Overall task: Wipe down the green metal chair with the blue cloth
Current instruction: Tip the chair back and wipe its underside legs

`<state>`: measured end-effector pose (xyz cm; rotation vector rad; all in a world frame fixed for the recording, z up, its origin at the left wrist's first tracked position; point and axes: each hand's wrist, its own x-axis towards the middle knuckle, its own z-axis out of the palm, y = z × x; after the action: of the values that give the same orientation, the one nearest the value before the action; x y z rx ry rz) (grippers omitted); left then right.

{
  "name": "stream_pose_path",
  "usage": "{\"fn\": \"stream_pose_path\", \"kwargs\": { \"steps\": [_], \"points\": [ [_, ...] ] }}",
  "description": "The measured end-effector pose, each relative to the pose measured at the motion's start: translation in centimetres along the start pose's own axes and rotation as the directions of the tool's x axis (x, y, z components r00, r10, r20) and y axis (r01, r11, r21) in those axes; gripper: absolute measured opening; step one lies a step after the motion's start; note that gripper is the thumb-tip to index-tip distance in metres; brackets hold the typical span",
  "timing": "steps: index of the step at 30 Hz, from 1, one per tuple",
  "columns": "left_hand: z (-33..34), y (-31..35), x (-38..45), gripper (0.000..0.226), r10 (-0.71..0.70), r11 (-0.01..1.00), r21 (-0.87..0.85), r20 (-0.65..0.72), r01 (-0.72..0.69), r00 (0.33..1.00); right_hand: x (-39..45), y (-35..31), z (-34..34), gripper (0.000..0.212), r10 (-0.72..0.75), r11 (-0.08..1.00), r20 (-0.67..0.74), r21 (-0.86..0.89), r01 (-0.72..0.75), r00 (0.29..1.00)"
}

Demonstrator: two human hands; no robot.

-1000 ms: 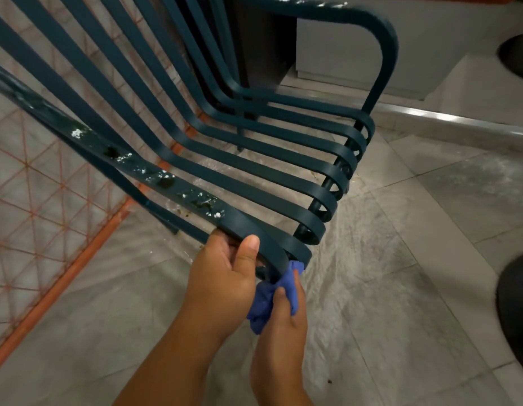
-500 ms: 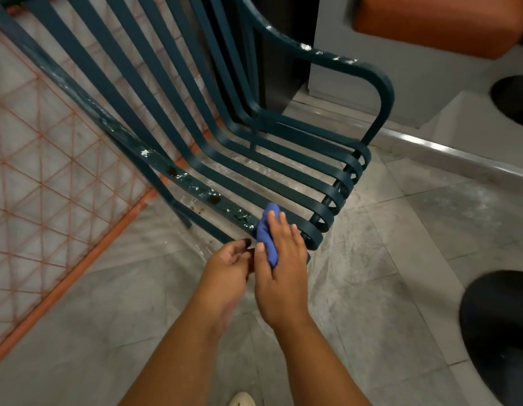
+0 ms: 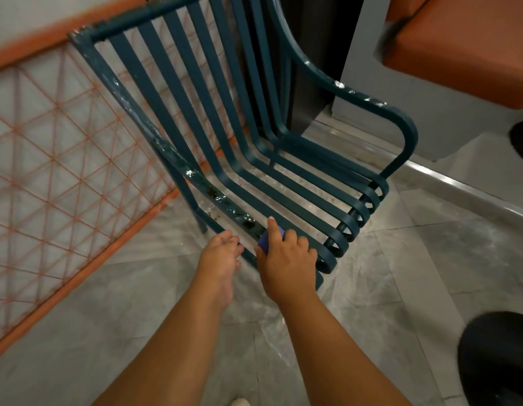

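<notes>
**A:** What is the right hand (image 3: 286,259) doing?

**B:** It is closing around the blue cloth (image 3: 269,239), bunched into a small wad, and pressing it onto the near armrest rail (image 3: 178,159) of the green metal chair (image 3: 254,148) close to the rail's front end. The forefinger is pointing up along the rail, the other fingers are curling over the cloth, and only a small patch of blue is showing past the knuckles.

**A:** And the left hand (image 3: 220,256)?

**B:** It is sitting just beside the right, fingers loosely bent and holding nothing, with the fingertips (image 3: 234,240) reaching to the outer edge of that same rail. Whether they are actually touching the metal is hard to tell.

**A:** Where is the dirt lying?

**B:** Just beyond the cloth, dark blotches (image 3: 248,222) and white flecks (image 3: 190,172) are marking the rail, and more white spots are showing on the far armrest (image 3: 360,96).

**A:** How is the chair standing?

**B:** It is standing on a grey marble-look tiled floor (image 3: 401,273), its slatted seat curling under at the front edge. An orange lattice panel (image 3: 64,171) is running behind and to its left, an orange cushion (image 3: 459,45) is filling the upper right corner, and a dark rounded shape (image 3: 497,356) is showing at lower right, too cropped to identify
</notes>
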<state>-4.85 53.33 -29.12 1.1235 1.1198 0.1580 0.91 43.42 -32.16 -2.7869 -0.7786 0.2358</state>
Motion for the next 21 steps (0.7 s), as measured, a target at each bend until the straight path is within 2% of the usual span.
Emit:
{"fn": "stream_pose_path", "kwargs": {
  "steps": [2,4,6,7,9,11,12,17,19,21],
  "points": [
    [0.1,0.6,0.7,0.040,0.006,1.000,-0.005,0.002,-0.006,1.000,1.5,0.4,-0.6,0.054,-0.005,1.000,0.047,0.022,0.004,0.999],
    [0.2,1.3,1.1,0.041,0.003,1.000,-0.028,0.009,-0.002,1.000,2.5,1.1,-1.4,0.048,-0.027,0.993,0.108,0.119,0.014,0.994],
    [0.4,2.0,1.3,0.041,-0.030,0.997,-0.075,0.044,0.034,0.999,2.7,1.7,-1.6,0.049,-0.067,0.980,0.091,0.192,0.049,0.994],
    [0.4,2.4,1.3,0.041,-0.055,0.993,-0.096,0.066,0.062,0.996,2.4,1.8,-1.4,0.051,-0.099,0.980,0.032,0.174,0.092,0.995],
    [0.5,3.0,1.4,0.040,-0.086,0.989,-0.114,0.085,0.096,0.993,1.2,1.8,-0.3,0.057,-0.181,0.982,-0.092,0.027,0.185,0.979],
    [0.4,3.1,1.5,0.036,-0.079,0.994,-0.076,0.053,0.083,0.996,0.3,1.6,0.7,0.064,-0.206,0.975,-0.132,-0.117,0.191,0.970],
    [0.3,3.1,1.7,0.036,-0.071,0.996,-0.056,0.032,0.072,0.997,0.2,1.6,0.9,0.065,-0.191,0.976,-0.118,-0.127,0.176,0.974],
    [0.1,3.8,1.7,0.037,-0.114,0.992,-0.048,0.037,0.116,0.993,1.9,2.2,0.3,0.051,-0.117,0.992,0.015,0.052,0.117,0.993],
    [0.1,4.2,1.6,0.038,-0.141,0.988,-0.053,0.047,0.144,0.989,2.4,2.3,-0.5,0.048,-0.115,0.989,0.114,0.110,0.103,0.987],
    [0.1,4.5,1.7,0.039,-0.158,0.985,-0.058,0.064,0.161,0.985,2.9,3.0,-1.0,0.045,-0.116,0.969,0.232,0.239,0.059,0.966]
  ]
}}
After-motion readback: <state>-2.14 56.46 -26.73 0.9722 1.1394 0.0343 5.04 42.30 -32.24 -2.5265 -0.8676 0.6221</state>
